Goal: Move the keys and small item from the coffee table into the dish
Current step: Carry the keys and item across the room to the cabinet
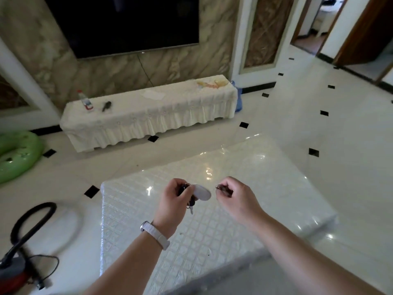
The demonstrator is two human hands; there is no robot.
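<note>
My left hand (175, 199) is closed around a bunch of keys (191, 204) with a white oval tag (202, 193); the keys dangle below my fingers above the coffee table (265, 177). My right hand (231, 193) pinches a small dark item with a metal ring (219, 186), held just right of the tag. Both hands hover over the middle of the white, glossy, quilt-patterned table top. No dish is visible in this view.
A white-draped TV bench (148, 118) stands against the far wall with a bottle (86, 102), a small dark object (106, 106) and a flat white thing (153, 94) on it. A green inflatable ring (17, 156) and a pump with hose (23, 252) lie on the floor at left.
</note>
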